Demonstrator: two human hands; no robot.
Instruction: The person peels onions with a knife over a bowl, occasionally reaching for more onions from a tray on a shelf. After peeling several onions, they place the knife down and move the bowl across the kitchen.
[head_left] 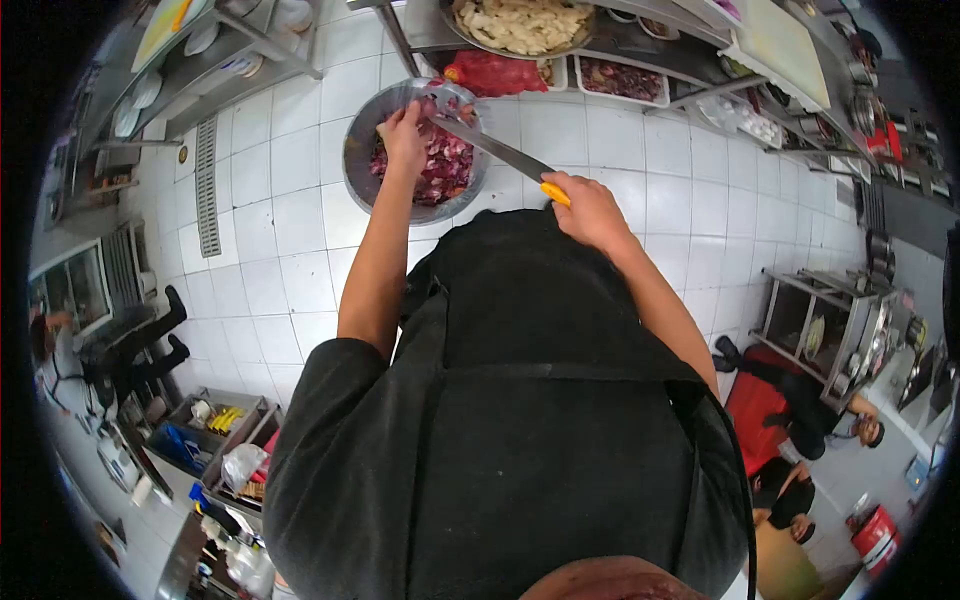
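A metal bowl (361, 160) full of red meat pieces (447, 166) sits on the white tiled floor in front of me. My left hand (404, 137) is down in the bowl, gripping a piece of meat. My right hand (588, 208) grips the yellow handle of a long knife (492, 147). Its blade reaches left to the meat beside my left hand.
A pan of pale cut pieces (522, 24), a red bag (497, 74) and a tray of dark meat (620, 79) stand behind the bowl. A floor drain (206, 185) runs at left. Metal shelving (828, 318) and people stand at right; crates (222, 441) lower left.
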